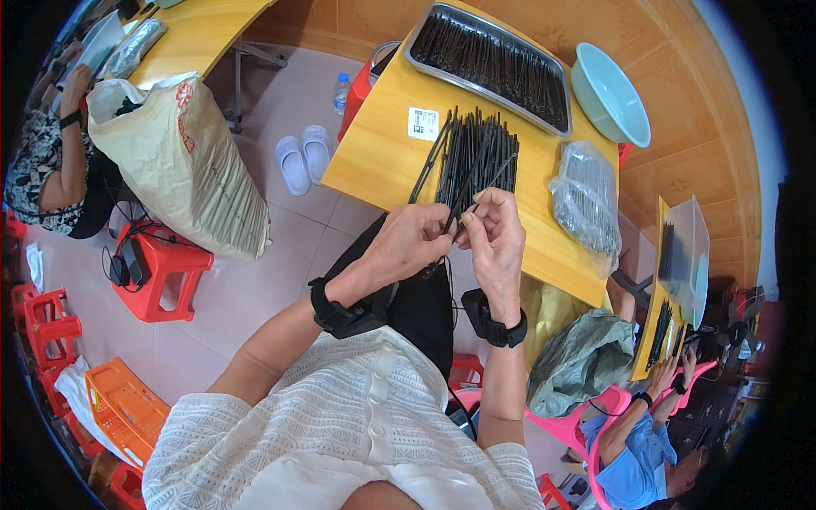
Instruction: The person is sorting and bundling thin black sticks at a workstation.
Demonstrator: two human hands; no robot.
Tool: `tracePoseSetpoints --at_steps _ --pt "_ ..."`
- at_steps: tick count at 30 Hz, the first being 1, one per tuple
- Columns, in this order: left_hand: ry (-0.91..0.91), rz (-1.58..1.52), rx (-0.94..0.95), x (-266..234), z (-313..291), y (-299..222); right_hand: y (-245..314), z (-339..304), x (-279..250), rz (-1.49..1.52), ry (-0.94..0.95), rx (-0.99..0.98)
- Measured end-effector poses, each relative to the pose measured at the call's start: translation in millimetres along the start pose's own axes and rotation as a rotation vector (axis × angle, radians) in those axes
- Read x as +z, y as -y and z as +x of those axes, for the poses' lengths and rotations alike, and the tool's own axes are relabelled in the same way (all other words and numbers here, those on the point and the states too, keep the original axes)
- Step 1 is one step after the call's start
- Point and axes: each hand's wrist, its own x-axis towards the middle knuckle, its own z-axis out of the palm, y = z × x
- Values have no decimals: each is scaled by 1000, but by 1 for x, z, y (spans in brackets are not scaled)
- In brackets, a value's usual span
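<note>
In front of my chest, my left hand (406, 242) is closed, its thumb and fingers pinching thin black rods. Beside it, my right hand (495, 234) pinches a thin black rod (504, 172) that slants up over the heap. The fingertips of both hands nearly meet, and the rods' ends there are partly hidden. Just beyond my hands, a heap of thin black rods (480, 149) lies on the yellow table (370, 153). Farther back stands a metal tray (487, 97) filled with similar black rods. Each wrist wears a black strap with a box on it.
A clear plastic bag of rods (585, 204) lies on the table's right side, with a pale blue basin (614, 95) behind. A white label (422, 124) is left of the heap. Leftward are a large woven sack (183, 161), red stool (161, 272) and slippers (303, 159). People sit at both sides.
</note>
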Motion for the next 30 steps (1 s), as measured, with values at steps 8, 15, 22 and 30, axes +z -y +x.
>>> tracePoseSetpoints --at_steps 8,15,22,30 --pt "80 -22 -30 -1 -2 -12 2 -1 2 -33 -76 -81" --pt "175 -93 -76 -2 -1 -18 8 2 1 -38 -101 -27" --pt "81 -305 -127 -34 7 -21 -2 -3 -14 -46 -256 -8" --pt "-150 299 17 -110 103 -59 -68 -9 -100 -789 -537 -10"
